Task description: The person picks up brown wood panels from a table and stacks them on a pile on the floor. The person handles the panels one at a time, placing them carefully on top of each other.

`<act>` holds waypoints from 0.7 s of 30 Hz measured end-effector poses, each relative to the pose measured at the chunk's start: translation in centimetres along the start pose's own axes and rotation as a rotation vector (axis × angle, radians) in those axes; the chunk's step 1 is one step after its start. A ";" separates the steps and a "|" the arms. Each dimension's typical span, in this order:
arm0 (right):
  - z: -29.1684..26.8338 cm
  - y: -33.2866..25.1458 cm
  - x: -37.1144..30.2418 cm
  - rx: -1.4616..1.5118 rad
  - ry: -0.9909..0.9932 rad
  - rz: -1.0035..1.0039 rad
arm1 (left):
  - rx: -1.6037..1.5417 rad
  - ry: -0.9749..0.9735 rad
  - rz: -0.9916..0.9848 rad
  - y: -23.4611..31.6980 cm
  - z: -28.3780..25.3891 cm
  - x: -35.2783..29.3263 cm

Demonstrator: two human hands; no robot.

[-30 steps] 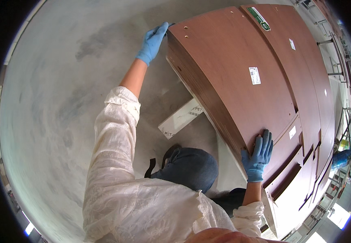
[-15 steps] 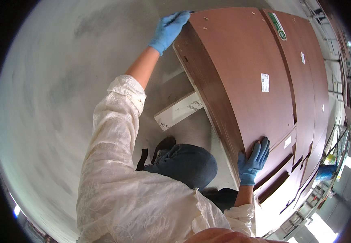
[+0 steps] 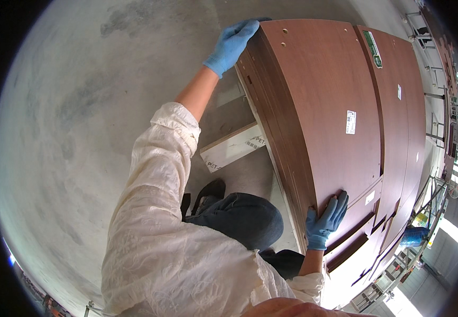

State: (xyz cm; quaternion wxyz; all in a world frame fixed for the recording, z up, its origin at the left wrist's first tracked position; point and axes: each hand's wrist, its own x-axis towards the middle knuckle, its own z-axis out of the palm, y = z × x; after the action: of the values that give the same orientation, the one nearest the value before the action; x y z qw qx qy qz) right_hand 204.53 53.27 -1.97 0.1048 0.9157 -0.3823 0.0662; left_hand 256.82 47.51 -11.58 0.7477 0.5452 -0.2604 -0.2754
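Observation:
A stack of reddish-brown boards fills the right half of the view. Its top brown panel (image 3: 326,95) has drilled holes near the far corner and a white label. My left hand (image 3: 234,46), in a blue glove, grips that far left corner, its fingers bent round the far edge and their tips partly hidden. My right hand (image 3: 326,221), also blue-gloved, lies flat on the near end of the panel, its fingers stretched out and slightly apart. Beside the top panel lies another brown panel (image 3: 392,105) with a green-and-white sticker (image 3: 372,49).
Below the stack's left side, a pale printed strip of board (image 3: 234,149) lies over the grey floor (image 3: 81,132). My bent knee (image 3: 244,216) is close to the stack's near left side. Metal racks (image 3: 434,195) and a blue container (image 3: 415,236) stand beyond the boards at right.
The view has shifted a little, and the stack's layered left side shows more plainly. Both hands keep their places on the panel, the left at the far corner, the right flat near me.

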 end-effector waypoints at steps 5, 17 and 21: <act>-0.3 -0.3 0.2 0.023 0.006 0.000 | -0.086 -0.124 0.103 -0.1 -0.3 -0.3; -0.6 -10.5 22.0 0.284 0.112 -0.234 | -0.039 -0.102 0.029 -1.3 -1.0 0.0; 3.2 -16.3 30.0 0.230 0.159 -0.186 | -0.030 -0.203 0.047 -1.4 -1.8 0.3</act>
State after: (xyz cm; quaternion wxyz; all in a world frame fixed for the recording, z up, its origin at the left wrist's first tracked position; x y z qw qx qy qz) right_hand 237.26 43.03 -1.33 0.0349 0.9450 -0.2761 0.1720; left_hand 258.13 48.20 -13.35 0.7318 0.4970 -0.3432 -0.3156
